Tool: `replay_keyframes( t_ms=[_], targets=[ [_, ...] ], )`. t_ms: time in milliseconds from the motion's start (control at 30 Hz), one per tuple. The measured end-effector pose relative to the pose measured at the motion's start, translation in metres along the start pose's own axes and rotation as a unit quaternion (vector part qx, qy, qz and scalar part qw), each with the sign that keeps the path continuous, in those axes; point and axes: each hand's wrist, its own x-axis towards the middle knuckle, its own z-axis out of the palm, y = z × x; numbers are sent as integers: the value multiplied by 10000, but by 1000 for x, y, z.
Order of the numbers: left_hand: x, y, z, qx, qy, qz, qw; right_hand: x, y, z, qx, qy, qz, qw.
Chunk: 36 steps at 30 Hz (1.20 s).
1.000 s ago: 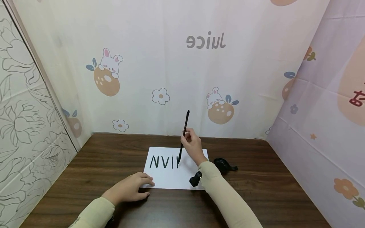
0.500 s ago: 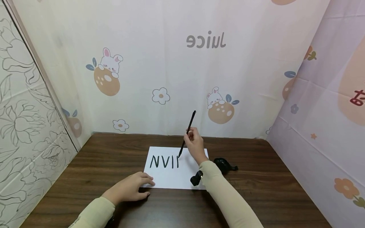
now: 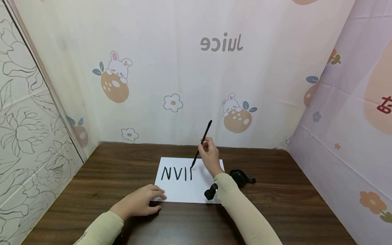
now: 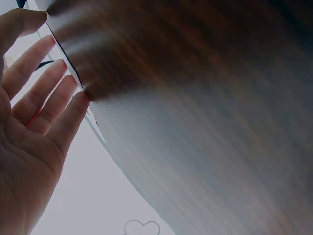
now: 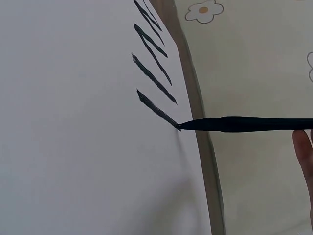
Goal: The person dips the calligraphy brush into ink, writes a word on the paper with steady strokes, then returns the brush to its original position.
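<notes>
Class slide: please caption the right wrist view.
A dark brush, held in the right hand, meets one end of a dark stroke on white paper.

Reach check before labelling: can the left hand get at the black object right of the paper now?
Probably not directly: the right sleeve crosses between the left hand, at the paper, and the black object.

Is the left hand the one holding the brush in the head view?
No, the right hand holds the brush, while the left hand rests at the paper's near left corner.
</notes>
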Motion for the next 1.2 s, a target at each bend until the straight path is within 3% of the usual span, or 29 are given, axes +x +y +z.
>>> replay_keyframes(
  t_ms=[300, 1200],
  targets=[
    [0, 1, -1, -51, -78, -93, 9999, 0, 3, -1, -49, -83, -241, 9997],
    [0, 0, 0, -74, -42, -79, 9999, -2, 0, -8, -427, -154, -323, 9984]
  ],
)
